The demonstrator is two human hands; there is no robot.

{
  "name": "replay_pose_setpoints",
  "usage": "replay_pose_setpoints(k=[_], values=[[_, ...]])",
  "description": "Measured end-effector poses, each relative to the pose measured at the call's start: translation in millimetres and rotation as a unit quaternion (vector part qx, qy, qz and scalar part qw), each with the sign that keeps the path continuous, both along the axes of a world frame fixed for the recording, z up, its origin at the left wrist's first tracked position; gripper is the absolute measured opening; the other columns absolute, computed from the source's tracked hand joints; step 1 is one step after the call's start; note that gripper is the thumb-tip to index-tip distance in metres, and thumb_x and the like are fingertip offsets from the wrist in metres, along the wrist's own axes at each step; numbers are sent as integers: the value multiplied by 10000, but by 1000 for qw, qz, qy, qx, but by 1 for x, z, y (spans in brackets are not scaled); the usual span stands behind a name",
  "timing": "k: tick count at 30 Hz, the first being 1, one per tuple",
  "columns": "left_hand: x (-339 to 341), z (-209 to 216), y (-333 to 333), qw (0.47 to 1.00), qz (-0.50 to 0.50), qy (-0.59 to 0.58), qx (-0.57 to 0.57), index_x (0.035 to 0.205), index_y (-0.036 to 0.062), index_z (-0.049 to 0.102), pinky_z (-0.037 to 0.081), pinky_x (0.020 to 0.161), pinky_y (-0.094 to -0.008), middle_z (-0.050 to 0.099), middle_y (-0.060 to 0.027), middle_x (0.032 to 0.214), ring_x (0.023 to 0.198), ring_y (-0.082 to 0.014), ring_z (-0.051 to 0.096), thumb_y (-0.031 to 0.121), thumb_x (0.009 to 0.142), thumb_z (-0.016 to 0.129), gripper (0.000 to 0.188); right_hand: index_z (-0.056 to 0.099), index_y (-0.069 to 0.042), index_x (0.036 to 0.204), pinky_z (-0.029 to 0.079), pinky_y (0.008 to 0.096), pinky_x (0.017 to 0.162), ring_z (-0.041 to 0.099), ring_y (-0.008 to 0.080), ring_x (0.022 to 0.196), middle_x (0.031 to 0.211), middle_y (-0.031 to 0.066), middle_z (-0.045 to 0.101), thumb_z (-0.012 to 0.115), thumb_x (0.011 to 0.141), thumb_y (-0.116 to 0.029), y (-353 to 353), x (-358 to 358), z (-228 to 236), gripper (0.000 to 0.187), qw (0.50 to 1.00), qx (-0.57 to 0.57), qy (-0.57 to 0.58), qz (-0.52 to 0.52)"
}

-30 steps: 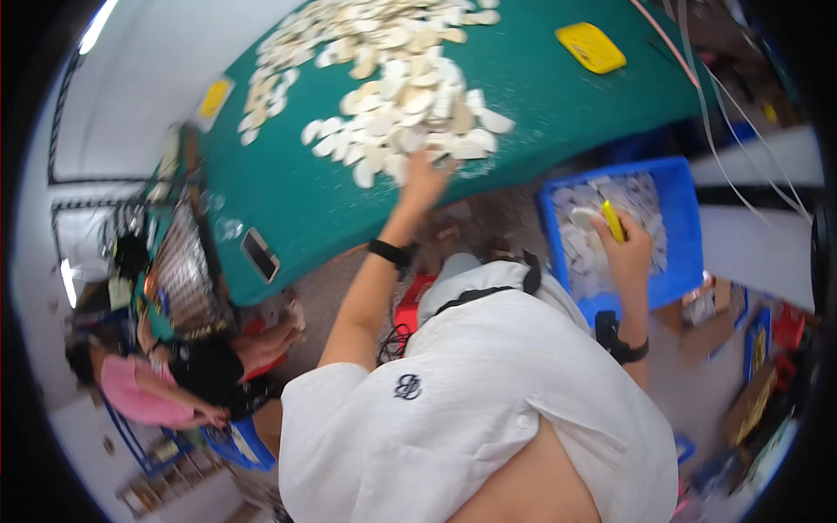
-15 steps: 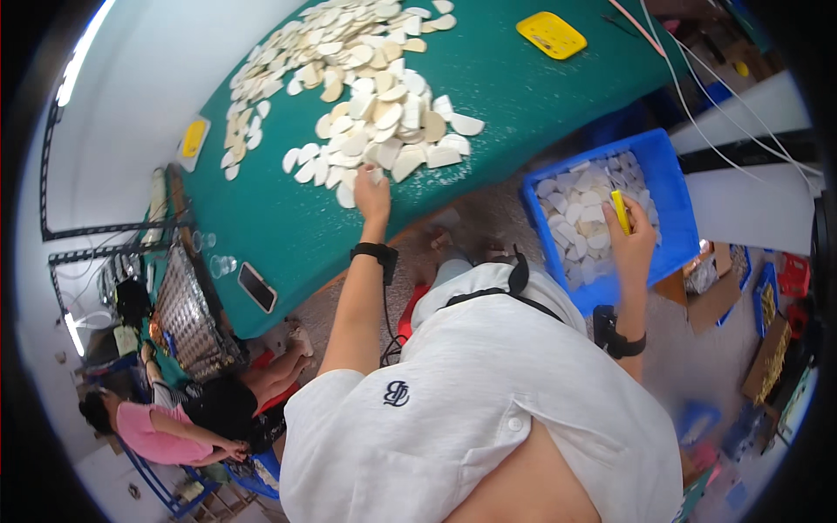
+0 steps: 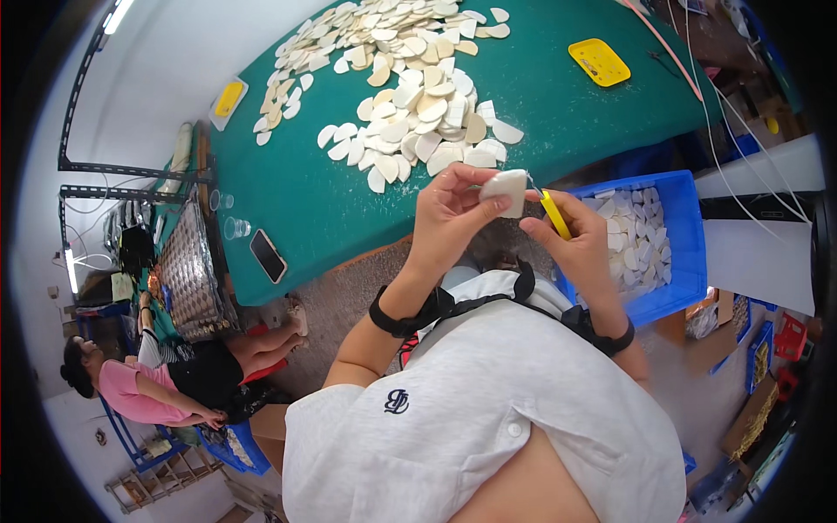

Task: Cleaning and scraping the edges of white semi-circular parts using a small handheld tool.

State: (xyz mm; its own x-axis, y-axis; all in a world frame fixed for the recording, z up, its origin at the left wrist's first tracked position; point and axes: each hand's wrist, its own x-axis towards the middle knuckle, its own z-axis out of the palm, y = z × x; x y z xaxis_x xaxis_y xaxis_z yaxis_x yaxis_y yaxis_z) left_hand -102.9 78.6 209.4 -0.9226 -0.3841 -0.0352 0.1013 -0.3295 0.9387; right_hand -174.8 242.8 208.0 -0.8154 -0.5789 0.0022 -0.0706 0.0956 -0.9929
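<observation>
My left hand (image 3: 455,213) pinches a white half-round foam-like piece (image 3: 507,192) between thumb and fingers, above the table's front edge. Close beside it, my right hand (image 3: 577,235) grips a yellow utility knife (image 3: 555,214). The knife's thin tip points up toward the piece; whether it touches is too small to tell. Beyond my hands, a heap of similar white and cream half-round pieces (image 3: 427,118) covers part of the green table (image 3: 288,187). Under my right hand stands a blue crate (image 3: 684,261) holding many smaller white pieces (image 3: 641,231).
A yellow tray (image 3: 600,63) lies at the far right of the table. Toward the left are a phone (image 3: 268,256), clear cups (image 3: 234,228) and another yellow tray (image 3: 228,98). A seated person in pink (image 3: 139,392) is at left. White cables (image 3: 741,166) hang at right.
My left hand has come back from the heap with a half-round piece in it. My right hand has moved from over the crate toward it, still gripping the utility knife. The view has shifted.
</observation>
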Motion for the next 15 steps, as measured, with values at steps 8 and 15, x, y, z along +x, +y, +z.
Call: replay_pose_setpoints(k=[8,15], values=[[3,12,15,985,-165,52,6,1140,7,508,391,988,-304,547,-123,1169,1170,-165,473,20,886,523,254,648,-32,983,380,187,557,473,33,634,728,-18,598,678,837,-119,7,0,5,172,998,12,37,52],[6,14,19,994,-99,37,-33,1120,20,499,408,826,-239,531,-67,1013,906,-125,505,64,906,461,222,641,-43,1011,408,234,515,545,122,564,730,57,628,623,886,-183,16,10,25,188,975,38,218,-28]])
